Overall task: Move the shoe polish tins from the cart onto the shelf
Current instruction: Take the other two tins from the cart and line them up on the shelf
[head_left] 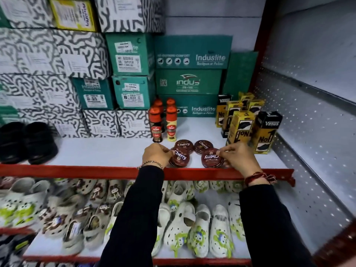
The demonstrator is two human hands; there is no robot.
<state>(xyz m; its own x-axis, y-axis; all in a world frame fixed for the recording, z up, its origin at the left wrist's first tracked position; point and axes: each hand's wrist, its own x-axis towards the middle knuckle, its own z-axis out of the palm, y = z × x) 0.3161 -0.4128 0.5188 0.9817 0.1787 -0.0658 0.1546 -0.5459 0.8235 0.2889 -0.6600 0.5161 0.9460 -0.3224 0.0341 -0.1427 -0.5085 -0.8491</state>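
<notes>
Tins of shoe polish, four in view, sit on the white shelf (107, 151) just behind its red front lip (77, 171), in two rows of two.

Near row: left front tin (180, 158) and right front tin (212, 158), each with a hand on it. I read the left hand (157, 155) as curled around the left edge of its tin, fingers closed on the rim. The right hand (238, 157) pinches the right edge of its tin between thumb and fingertips, the other fingers folded. Both tins appear to rest flat on the shelf, so my judgement is that the hands are setting down or nudging, not carrying. The right tin's label reads upside down from here; the grip on the rim would suit turning it, but that is a guess.

Behind them: two back tins (184, 145) and (203, 146), touching or nearly touching the front pair. The tight cluster keeps like stock together near the edge, within reach.

Further back: polish bottles (163, 122) with orange caps stand upright to the left, yellow-and-black cartons (242, 122) to the right, leaving a gap where the tins go. Green shoe boxes (192, 53) are stacked against the back wall.

The cart is not in view, so I cannot tell how many tins remain.
</notes>
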